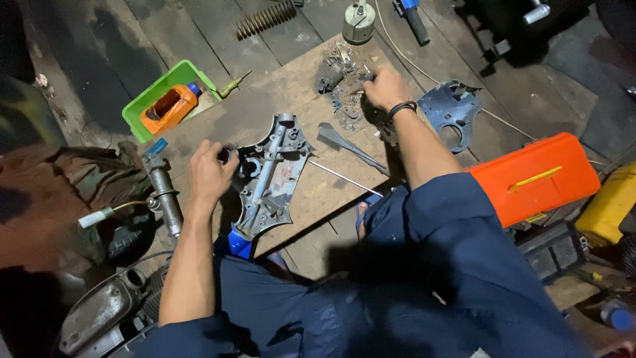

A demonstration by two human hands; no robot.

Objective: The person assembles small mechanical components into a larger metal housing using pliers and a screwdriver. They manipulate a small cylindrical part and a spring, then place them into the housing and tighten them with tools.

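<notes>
A grey plastic cover panel (273, 174), inner side up, lies on a brown board (298, 93) on the floor. My left hand (209, 174) rests at the panel's left edge, fingers closed on its rim. Stretched out to the far end of the board, my right hand (385, 88) has its fingers in a heap of small dirty parts and screws (341, 83); what it pinches I cannot tell. A thin metal rod (344, 178) and a grey blade-shaped piece (348, 147) lie between my arms.
A green tray (147, 101) with an orange bottle (169, 108) sits at the left. An orange toolbox (538, 176) and a yellow can (609, 204) stand at the right, near a dark blue panel (450, 109). Motorcycle engine parts (119, 292) crowd the lower left. A coil spring (266, 18) lies beyond the board.
</notes>
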